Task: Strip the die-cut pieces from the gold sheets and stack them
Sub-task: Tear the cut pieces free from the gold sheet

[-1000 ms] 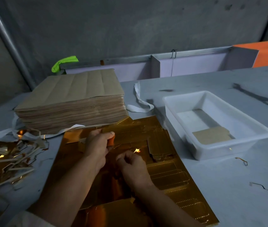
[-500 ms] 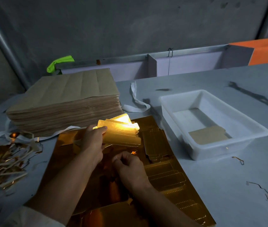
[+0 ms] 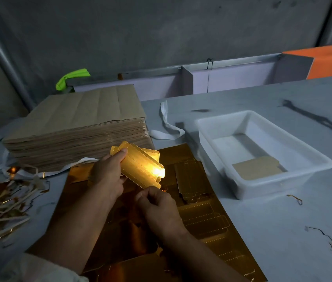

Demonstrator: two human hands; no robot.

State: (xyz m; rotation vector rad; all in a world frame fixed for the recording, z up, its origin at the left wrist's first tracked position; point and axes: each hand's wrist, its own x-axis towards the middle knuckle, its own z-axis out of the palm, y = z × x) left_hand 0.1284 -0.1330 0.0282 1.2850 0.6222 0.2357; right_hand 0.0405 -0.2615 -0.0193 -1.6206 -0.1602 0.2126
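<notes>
We record the left hand [image 3: 109,176] raised above the gold sheet [image 3: 201,220]. Its fingers and thumb pinch a small fanned bundle of gold die-cut pieces [image 3: 140,169] at the bundle's left end. The bundle is tilted, its right end lower and catching a bright glare.

The right hand [image 3: 159,210] sits low over the sheet, just beneath the lower corner of the held bundle. Its fingers are curled inward. We cannot tell whether they pinch anything.

The gold sheet lies flat on the grey surface [image 3: 262,241] in front of the person, with perforated outlines visible along its right side. A low pile of stripped gold pieces [image 3: 189,180] rests on the sheet, just right of the hands.

A white tub [image 3: 313,171] stands on the surface to the right of the sheet and holds one brown card piece [image 3: 256,167]. A tall stack of brown sheets [image 3: 79,127] stands behind the left hand. Gold and pale offcuts [image 3: 2,204] lie heaped at the left edge.
</notes>
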